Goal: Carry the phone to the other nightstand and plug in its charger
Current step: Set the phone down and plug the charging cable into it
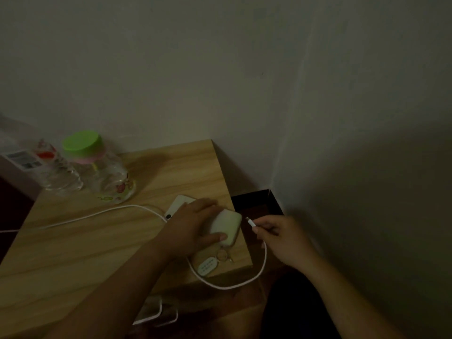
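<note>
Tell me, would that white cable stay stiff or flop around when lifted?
Probably floppy: the white cable sags in a loose loop off the nightstand edge. Likely light, since the right hand pinches it with just fingertips. Its free plug end may swing.

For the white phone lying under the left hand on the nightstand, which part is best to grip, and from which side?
Grip the phone across its long edges near the far, uncovered end, coming from above. It lies flat on the nightstand, so only the edges offer purchase. The left hand and the pale green case cover its near end.
</note>
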